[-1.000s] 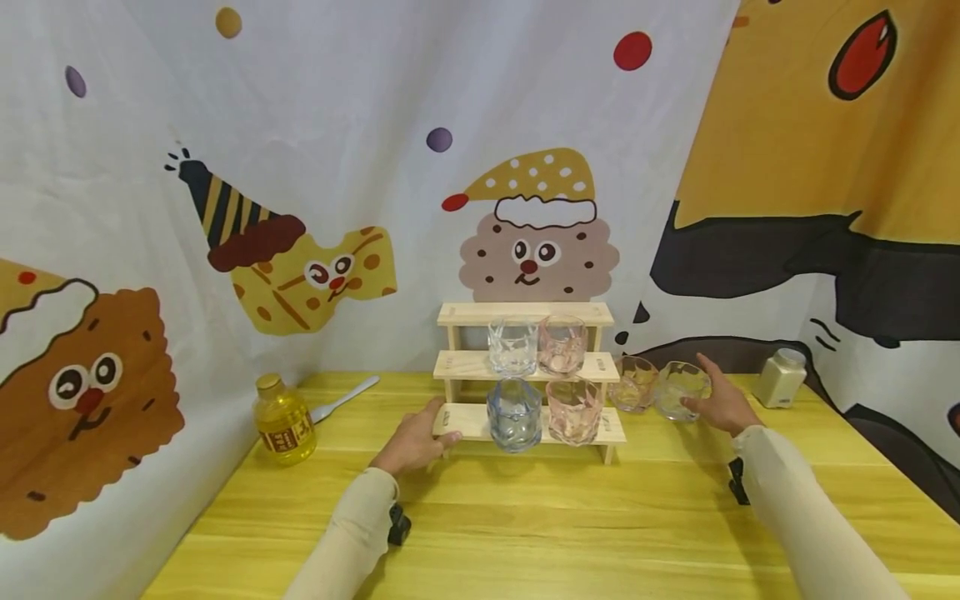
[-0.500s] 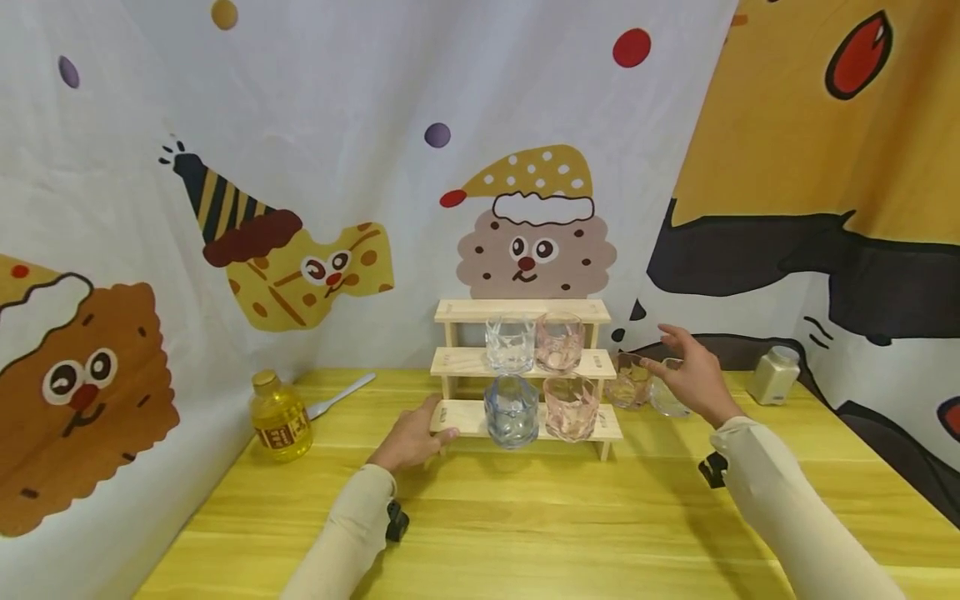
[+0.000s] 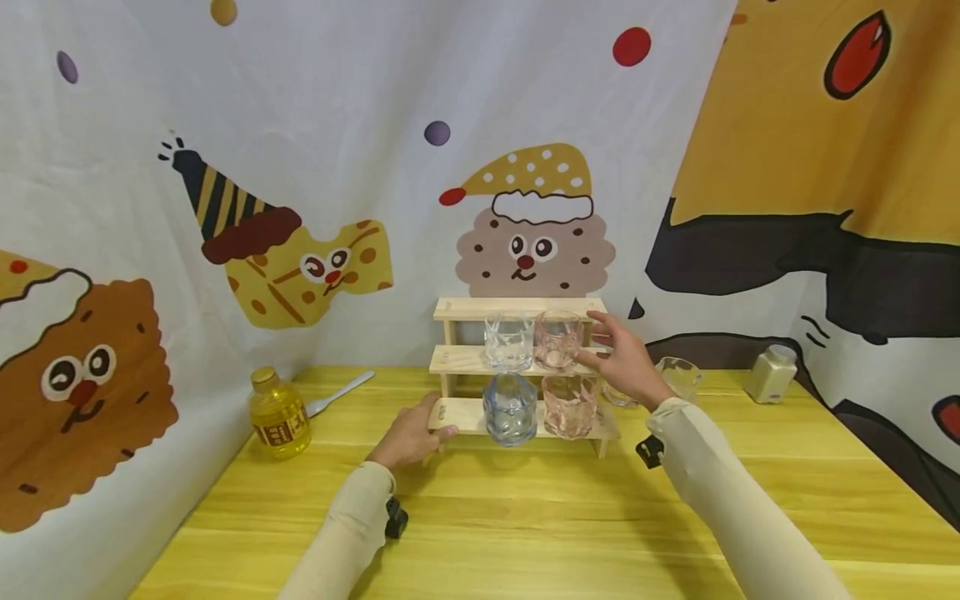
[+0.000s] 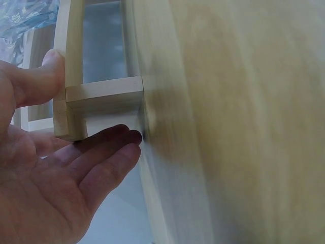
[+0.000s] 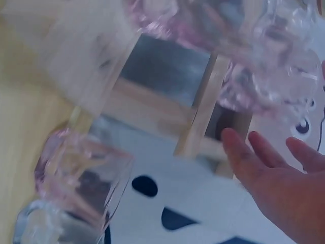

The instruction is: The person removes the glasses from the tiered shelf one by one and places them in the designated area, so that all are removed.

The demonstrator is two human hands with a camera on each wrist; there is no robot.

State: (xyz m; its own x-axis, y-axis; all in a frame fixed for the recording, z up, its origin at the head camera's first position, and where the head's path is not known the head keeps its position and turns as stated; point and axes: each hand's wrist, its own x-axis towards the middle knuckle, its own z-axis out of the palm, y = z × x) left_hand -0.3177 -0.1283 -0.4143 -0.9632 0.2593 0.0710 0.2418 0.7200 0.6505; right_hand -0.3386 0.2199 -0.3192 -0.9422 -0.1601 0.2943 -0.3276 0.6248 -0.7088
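A three-step wooden display stand (image 3: 457, 358) holds faceted glasses. On its middle step are a clear glass (image 3: 509, 342) and a pink glass (image 3: 558, 340); a blue glass (image 3: 510, 410) and another pink glass (image 3: 570, 407) sit on the lowest. My left hand (image 3: 405, 433) grips the stand's left end, thumb on the lowest step's edge and fingers along its side in the left wrist view. Fingers spread, my right hand (image 3: 628, 360) is beside the upper pink glass. In the right wrist view, bare space shows between the fingertips (image 5: 231, 138) and the blurred glasses.
Right of the stand, a pink glass (image 3: 618, 393), partly behind my right hand, and a clear glass (image 3: 678, 377) stand on the table (image 3: 480, 533). A white-filled jar (image 3: 772, 373) is farther right. A bottle of yellow liquid (image 3: 279, 421) and a white utensil (image 3: 341, 393) are at left.
My right hand has moved left from the clear glass on the table, over the pink one, to the upper pink glass on the stand. My left hand has stayed on the stand.
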